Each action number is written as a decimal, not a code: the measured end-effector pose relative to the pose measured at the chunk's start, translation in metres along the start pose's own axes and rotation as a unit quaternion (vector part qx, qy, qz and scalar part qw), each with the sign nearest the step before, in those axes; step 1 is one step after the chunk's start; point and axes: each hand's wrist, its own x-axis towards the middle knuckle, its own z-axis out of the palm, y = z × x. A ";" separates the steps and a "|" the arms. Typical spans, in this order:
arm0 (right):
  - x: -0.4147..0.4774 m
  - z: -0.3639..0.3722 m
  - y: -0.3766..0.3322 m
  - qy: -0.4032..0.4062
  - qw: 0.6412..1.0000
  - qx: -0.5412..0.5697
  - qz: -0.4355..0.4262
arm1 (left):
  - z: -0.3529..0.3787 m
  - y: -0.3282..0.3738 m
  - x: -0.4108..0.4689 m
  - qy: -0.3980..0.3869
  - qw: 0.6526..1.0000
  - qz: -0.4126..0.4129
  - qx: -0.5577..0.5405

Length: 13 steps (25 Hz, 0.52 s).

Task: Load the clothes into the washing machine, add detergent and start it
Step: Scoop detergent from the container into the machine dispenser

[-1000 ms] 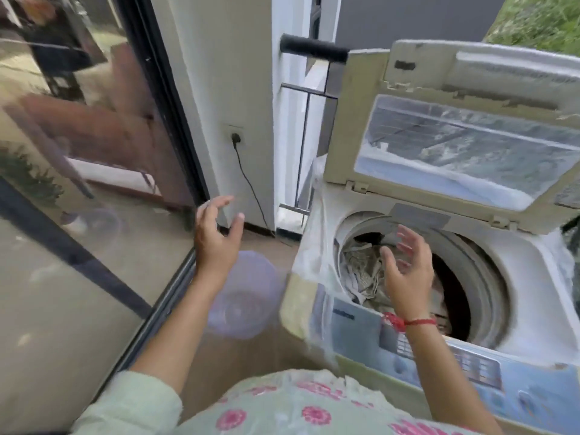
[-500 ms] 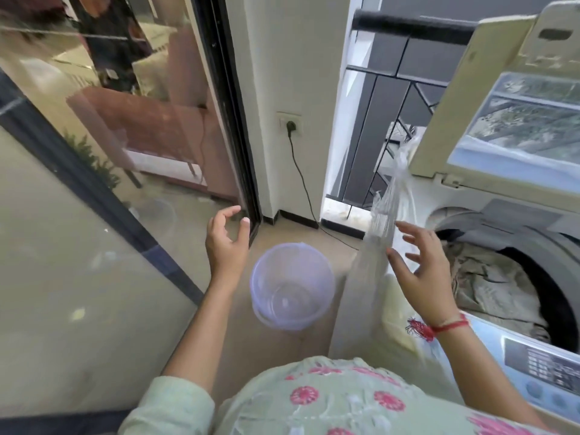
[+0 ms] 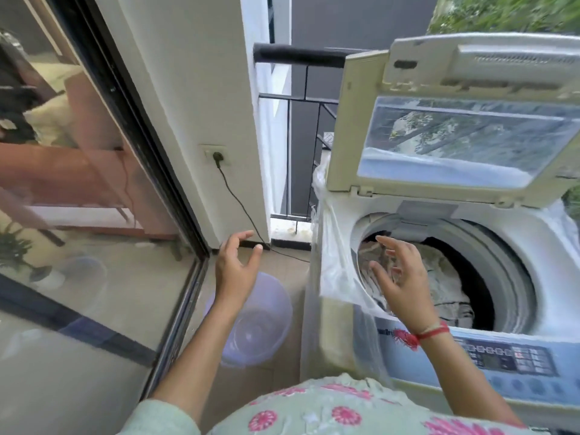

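A top-loading washing machine (image 3: 565, 246) stands on the right with its lid (image 3: 351, 127) raised. Pale crumpled clothes (image 3: 445, 287) lie in the drum. The control panel (image 3: 508, 356) runs along the machine's front edge. My right hand (image 3: 398, 284) hovers over the left rim of the drum, fingers spread and holding nothing. My left hand (image 3: 235, 268) is raised above a clear lilac plastic tub (image 3: 266, 321) on the floor, fingers loosely spread, also empty. No detergent is visible.
A sliding glass door (image 3: 94, 215) fills the left side. A wall socket (image 3: 216, 155) with a black cable (image 3: 244, 211) sits on the white pillar. A dark balcony railing (image 3: 298, 54) stands behind the machine. Clear plastic wrap (image 3: 329, 277) covers the machine's left side.
The view has swung back to the right toward the drum. My right hand now hovers over the drum opening again. Both hands stay empty, and the tub has not moved.
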 end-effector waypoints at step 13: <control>0.024 -0.087 0.101 -0.038 0.988 0.040 0.146 | 0.178 0.048 0.018 -0.308 0.852 0.107 0.410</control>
